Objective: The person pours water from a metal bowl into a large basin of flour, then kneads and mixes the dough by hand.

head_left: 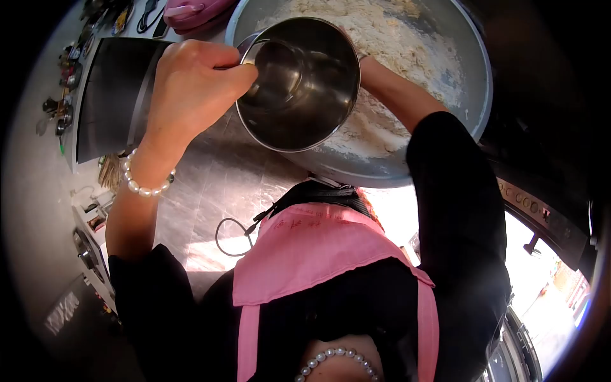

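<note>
A stainless steel jug [302,83] is held over the near left part of a wide grey basin [482,76], its mouth facing me. My left hand [191,83] is closed on the jug's left side, with the thumb near the rim. Inside the jug I see shiny metal; whether any liquid is in it I cannot make out. Loose whitish flour and crumbly dough [407,48] lie in the basin. My right hand [368,62] reaches into the basin behind the jug. The jug hides its fingers, and only the wrist and forearm show.
A dark flat panel [118,95] stands left of my left hand. A pink bag [191,16] lies at the top beside the basin. To the right is a dark appliance with a row of knobs [525,200]. A thin cable loop [232,237] hangs by my apron.
</note>
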A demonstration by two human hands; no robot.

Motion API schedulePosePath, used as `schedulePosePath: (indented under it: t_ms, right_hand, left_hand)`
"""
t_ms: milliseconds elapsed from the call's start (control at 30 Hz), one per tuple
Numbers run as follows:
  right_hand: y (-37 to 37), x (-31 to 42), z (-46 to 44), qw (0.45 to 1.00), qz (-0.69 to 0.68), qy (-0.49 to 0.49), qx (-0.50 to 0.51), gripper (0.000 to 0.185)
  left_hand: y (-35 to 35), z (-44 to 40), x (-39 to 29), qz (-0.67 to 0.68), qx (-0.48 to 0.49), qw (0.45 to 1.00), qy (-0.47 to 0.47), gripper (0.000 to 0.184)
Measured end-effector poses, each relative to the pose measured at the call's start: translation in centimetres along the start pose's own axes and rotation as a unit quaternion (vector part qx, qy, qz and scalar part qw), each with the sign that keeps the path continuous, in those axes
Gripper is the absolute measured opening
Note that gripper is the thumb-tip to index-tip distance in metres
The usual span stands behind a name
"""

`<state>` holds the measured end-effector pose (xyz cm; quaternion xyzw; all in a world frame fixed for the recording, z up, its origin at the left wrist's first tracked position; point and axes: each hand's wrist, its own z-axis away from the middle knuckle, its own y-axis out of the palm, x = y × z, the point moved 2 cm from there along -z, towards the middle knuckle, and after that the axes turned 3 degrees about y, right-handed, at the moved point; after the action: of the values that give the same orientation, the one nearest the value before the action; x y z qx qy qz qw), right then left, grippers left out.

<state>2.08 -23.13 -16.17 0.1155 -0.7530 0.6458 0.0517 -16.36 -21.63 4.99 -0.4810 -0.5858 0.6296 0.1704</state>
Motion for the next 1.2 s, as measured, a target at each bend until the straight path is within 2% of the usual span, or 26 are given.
schedulePosePath:
  t_ms: [67, 167, 200, 233, 300, 333, 433, 467, 500, 533, 600, 667, 733, 767, 833, 900, 933, 967, 1033, 1100, 1200]
  right_hand:
    - [-0.9, -0.1, 0.3, 1.000, 0.023, -0.006, 0.006, 0.037]
    - [-4.8, 1.2, 7.5, 0.973, -0.131, -0.071, 0.176, 0.030]
    - [-6.4, 1.0, 10.4, 0.969, -0.011, -0.158, 0.190, 0.031]
    - [-7.6, 0.5, 12.8, 0.943, 0.113, -0.246, 0.196, 0.034]
    - [-7.7, -0.6, 15.6, 0.912, 0.169, -0.287, 0.240, 0.036]
    - [-7.2, -0.9, 16.4, 0.894, 0.195, -0.309, 0.259, 0.038]
    - [-0.5, -0.8, 12.4, 0.952, 0.130, -0.259, 0.096, 0.042]
    - [-0.5, -0.9, 10.0, 0.966, 0.108, -0.222, 0.083, 0.040]
    - [0.8, -1.5, 7.3, 0.976, -0.088, -0.164, 0.112, 0.039]
    - [2.1, -2.2, 4.7, 0.944, -0.285, -0.109, 0.123, 0.038]
    - [3.3, -2.6, 3.5, 0.836, -0.522, -0.053, 0.162, 0.037]
    - [2.9, -1.9, 5.9, 0.925, -0.326, -0.121, 0.154, 0.036]
    - [0.1, -0.1, 8.6, 0.967, -0.110, -0.188, 0.134, 0.036]
    - [-1.5, 0.6, 9.8, 0.968, 0.002, -0.219, 0.121, 0.035]
    - [-8.0, 0.7, 12.1, 0.883, 0.133, -0.317, 0.320, 0.032]
    - [-5.9, -2.3, 15.1, 0.877, 0.083, -0.391, 0.266, 0.023]
    - [-5.7, -2.2, 15.3, 0.871, 0.055, -0.428, 0.237, 0.018]
    - [-4.6, -2.0, 14.5, 0.857, 0.123, -0.434, 0.249, 0.026]
    - [-4.3, 0.5, 9.9, 0.818, 0.266, -0.434, 0.266, 0.044]
    - [-2.0, -0.3, 5.4, 0.894, 0.254, -0.353, 0.105, 0.056]
    - [-2.5, -2.0, 0.0, 0.970, 0.152, -0.147, 0.120, 0.062]
  left_hand:
    - [0.5, 0.0, -0.5, -0.043, -0.043, 0.992, 0.108, 0.021]
    - [1.0, 0.1, -0.9, -0.044, -0.041, 0.991, 0.119, 0.021]
    - [1.2, 0.2, -0.8, -0.030, -0.015, 0.989, 0.146, 0.020]
    - [1.5, 0.3, -0.9, -0.023, -0.013, 0.988, 0.153, 0.020]
    - [1.9, 0.5, -1.3, -0.016, -0.011, 0.987, 0.161, 0.019]
    - [2.0, 0.7, -1.6, -0.021, -0.015, 0.991, 0.132, 0.019]
    - [2.6, 1.0, -2.4, -0.042, -0.027, 0.997, 0.065, 0.020]
    - [2.5, 1.0, -2.9, -0.050, -0.026, 0.997, 0.055, 0.020]
    - [2.3, 1.0, -3.1, -0.057, -0.025, 0.997, 0.045, 0.019]
    - [2.2, 1.0, -3.1, -0.061, -0.024, 0.997, 0.031, 0.019]
    - [2.3, 1.1, -2.9, -0.060, -0.023, 0.998, 0.000, 0.019]
    - [2.2, 1.3, -3.1, -0.030, -0.031, 0.998, -0.041, 0.020]
    - [1.6, 1.4, -2.7, -0.006, -0.045, 0.997, -0.064, 0.021]
    - [1.3, 1.4, -2.2, 0.003, -0.053, 0.996, -0.067, 0.022]
    - [0.7, 1.7, -1.5, 0.024, -0.048, 0.993, -0.108, 0.020]
    - [-0.1, 2.2, -0.9, 0.041, -0.020, 0.982, -0.184, 0.014]
    - [-0.6, 2.4, -0.7, 0.054, -0.026, 0.980, -0.191, 0.014]
    - [-0.9, 2.7, -0.6, 0.068, -0.031, 0.977, -0.199, 0.015]
    - [-1.2, 2.9, -0.3, 0.080, -0.040, 0.975, -0.205, 0.015]
    - [-1.5, 2.9, 0.4, 0.075, -0.038, 0.975, -0.204, 0.017]
    - [-1.9, 3.0, 1.4, 0.083, -0.064, 0.967, -0.232, 0.022]
